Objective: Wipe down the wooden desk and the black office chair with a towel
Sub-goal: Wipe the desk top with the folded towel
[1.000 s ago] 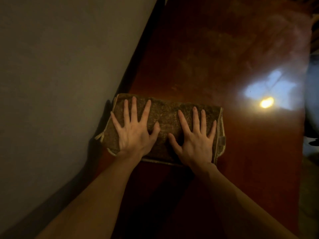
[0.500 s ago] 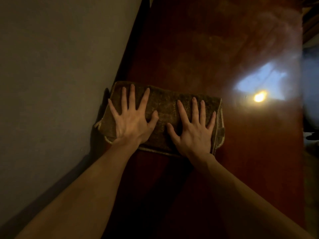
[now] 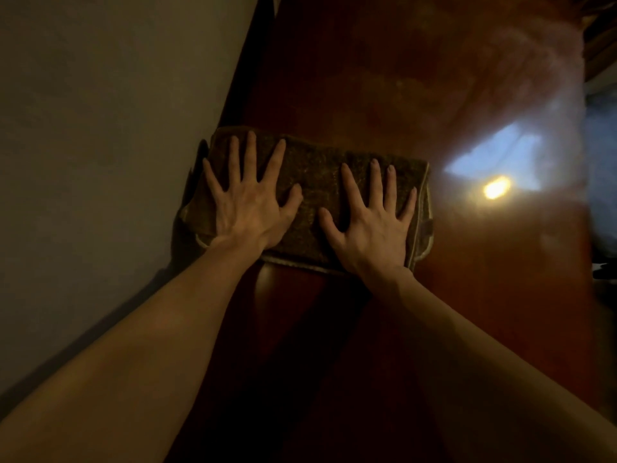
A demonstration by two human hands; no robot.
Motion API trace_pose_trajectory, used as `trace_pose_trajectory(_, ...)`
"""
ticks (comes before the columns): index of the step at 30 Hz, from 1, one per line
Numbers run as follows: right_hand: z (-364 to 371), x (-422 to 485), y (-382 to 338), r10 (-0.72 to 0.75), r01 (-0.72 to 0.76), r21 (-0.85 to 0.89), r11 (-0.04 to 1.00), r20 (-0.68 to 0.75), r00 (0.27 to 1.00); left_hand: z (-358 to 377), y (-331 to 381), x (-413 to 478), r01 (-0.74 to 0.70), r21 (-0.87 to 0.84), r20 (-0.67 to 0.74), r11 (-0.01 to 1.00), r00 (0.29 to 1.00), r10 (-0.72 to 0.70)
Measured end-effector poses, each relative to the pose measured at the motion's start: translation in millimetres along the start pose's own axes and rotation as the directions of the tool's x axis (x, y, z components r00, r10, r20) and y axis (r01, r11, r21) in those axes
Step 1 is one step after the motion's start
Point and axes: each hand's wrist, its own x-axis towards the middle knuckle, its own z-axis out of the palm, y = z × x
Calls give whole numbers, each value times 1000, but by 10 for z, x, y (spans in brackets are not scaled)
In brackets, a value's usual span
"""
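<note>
It was a dim indoor room, perhaps a study or office: a polished reddish tabletop stood against a plain grey wall, reflecting a lamp glow.

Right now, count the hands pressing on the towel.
2: left hand flat on the towel near the wall, right hand flat on its other end.

The person's left hand and right hand are bare, with long, slim fingers and short nails. The left forearm and right forearm are lean and uncovered down to the picture's lower edge.
</note>
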Motion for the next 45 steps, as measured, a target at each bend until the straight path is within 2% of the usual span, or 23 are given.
trace_pose_trajectory(13, -68, 709, 32, 14, -14, 13, 1000, -13, 1000, -10, 69, 682, -1, -17, -37, 1000, 999, 1)
trace_pose_trajectory(23, -49, 691, 37, 2, -2, 2, 1000, -46, 999, -41, 126, 700, 16, -9, -15, 1000, 1000, -16)
trace_pose_trajectory(33, -11, -1, 6, -47, 47, -41, 998, -9, 999, -35, 77, 22, 8, -29, 0, 1000, 1000, -8)
trace_pose_trajectory(45, 85, -1032, 9, -7, 7, -33, 999, -3, 1000, 53, 78, -753, -68, -4, -41, 998, 997, 68)
